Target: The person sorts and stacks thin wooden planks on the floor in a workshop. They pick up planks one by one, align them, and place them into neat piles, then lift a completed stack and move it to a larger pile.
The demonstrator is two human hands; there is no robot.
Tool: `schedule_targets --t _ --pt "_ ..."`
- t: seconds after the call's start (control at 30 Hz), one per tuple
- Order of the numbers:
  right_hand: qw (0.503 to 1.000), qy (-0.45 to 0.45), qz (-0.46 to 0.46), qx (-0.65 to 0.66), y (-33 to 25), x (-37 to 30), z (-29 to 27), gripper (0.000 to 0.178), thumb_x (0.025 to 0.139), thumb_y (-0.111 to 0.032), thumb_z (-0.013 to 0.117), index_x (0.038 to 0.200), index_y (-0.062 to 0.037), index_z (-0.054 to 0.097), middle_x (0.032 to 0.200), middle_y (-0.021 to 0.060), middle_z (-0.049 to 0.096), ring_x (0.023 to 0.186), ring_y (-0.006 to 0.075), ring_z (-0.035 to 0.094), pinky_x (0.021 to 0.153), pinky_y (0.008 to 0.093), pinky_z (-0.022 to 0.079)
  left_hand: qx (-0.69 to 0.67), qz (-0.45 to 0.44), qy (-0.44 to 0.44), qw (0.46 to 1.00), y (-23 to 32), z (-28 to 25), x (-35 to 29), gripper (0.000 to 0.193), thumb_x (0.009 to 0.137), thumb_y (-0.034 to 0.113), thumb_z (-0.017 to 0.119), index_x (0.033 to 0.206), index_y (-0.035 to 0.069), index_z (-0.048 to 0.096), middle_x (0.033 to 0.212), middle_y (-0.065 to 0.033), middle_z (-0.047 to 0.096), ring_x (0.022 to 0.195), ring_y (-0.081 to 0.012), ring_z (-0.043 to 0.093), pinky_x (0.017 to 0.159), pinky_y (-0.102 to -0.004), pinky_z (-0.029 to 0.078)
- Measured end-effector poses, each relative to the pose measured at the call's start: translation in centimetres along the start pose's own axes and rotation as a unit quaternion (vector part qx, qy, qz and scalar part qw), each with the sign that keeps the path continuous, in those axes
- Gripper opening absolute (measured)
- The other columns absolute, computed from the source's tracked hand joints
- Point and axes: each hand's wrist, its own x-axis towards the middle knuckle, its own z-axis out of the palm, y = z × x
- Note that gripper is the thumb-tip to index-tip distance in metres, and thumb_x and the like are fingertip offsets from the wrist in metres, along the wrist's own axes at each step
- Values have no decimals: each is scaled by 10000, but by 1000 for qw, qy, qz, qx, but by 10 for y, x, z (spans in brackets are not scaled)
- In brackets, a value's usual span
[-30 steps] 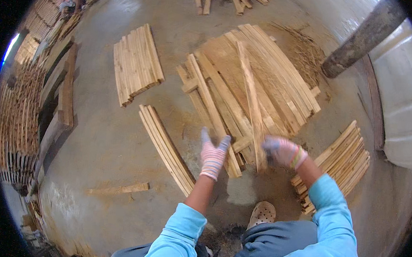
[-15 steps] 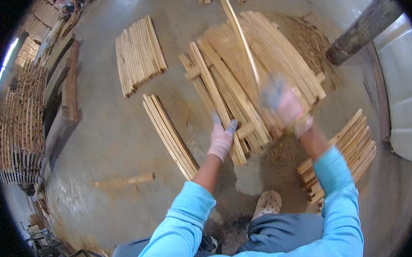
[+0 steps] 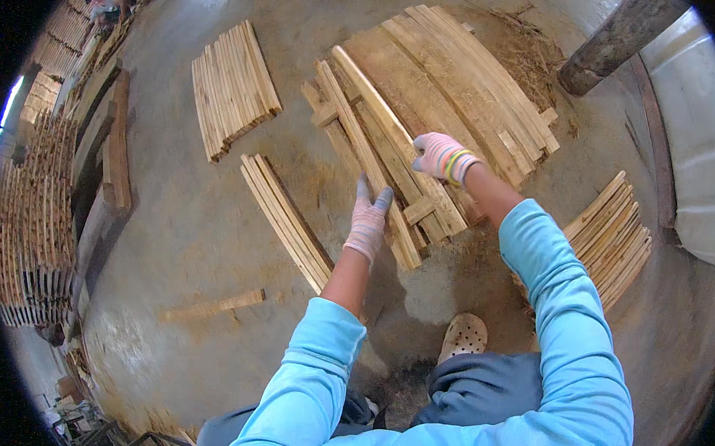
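My right hand [image 3: 445, 157], in a pink striped glove, is closed on the edge of a long wooden strip [image 3: 374, 98]. This strip slants over two short cross blocks, the near one [image 3: 419, 210] and the far one [image 3: 325, 115]. My left hand [image 3: 366, 225], gloved with grey fingertips, has its fingers stretched apart beside the near end of another strip [image 3: 362, 153] on the same blocks. To the right of the strip in my right hand lies a wide row of flat wooden strips [image 3: 458, 89].
Stacks of strips lie on the concrete floor [image 3: 206, 254]: one far left [image 3: 236, 90], a narrow one [image 3: 285, 218] left of my left hand, one [image 3: 609, 241] at right. A post [image 3: 623, 47] stands far right. A person [image 3: 109, 8] is at the far left.
My right hand has moved left and away from me, bringing the raised strip down onto the blocks. My left hand stays near the strip ends, its fingers still apart.
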Motion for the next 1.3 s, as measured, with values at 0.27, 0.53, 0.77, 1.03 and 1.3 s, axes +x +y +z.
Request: schedule_targets --t 0.27,0.53,0.77,1.03,1.3 --pt "891 -139 98 421 29 -11 8 583 849 -231 780 1370 -50 590 1121 114 705 922 226 684 676 400 615 4 -2 -9 1000 -3 -5 3 812 969 203 666 1600 76 171 1456 -149 488 1232 -230 533 1025 -331 444" --pt "851 -176 71 490 24 -5 11 622 881 -189 757 1424 -12 510 1199 123 686 923 244 697 667 419 616 -12 -4 -11 1000 5 0 -3 841 966 225 677 1605 75 151 1493 -145 462 1301 -235 480 1073 -327 398" --pt "901 166 -23 399 20 -98 -17 561 859 -119 724 1388 -53 548 1237 186 672 1101 265 648 956 403 526 57 -46 -12 997 11 -1 -9 830 969 251 663 1590 39 156 1500 -159 430 1289 -260 476 1083 -386 404" --pt "892 304 315 114 153 -252 28 621 887 -219 674 1458 -85 469 1251 273 637 1150 398 630 979 437 494 46 -41 28 998 12 5 -10 780 983 170 636 1605 131 168 1462 -161 459 1252 -271 502 1052 -376 427" --pt "875 -27 483 15 210 -253 51 643 822 -462 719 1363 -142 586 1325 153 638 1243 331 593 1023 450 472 115 8 3 993 13 -5 -10 807 977 243 648 1592 37 168 1564 -169 356 1381 -275 399 1150 -340 310"
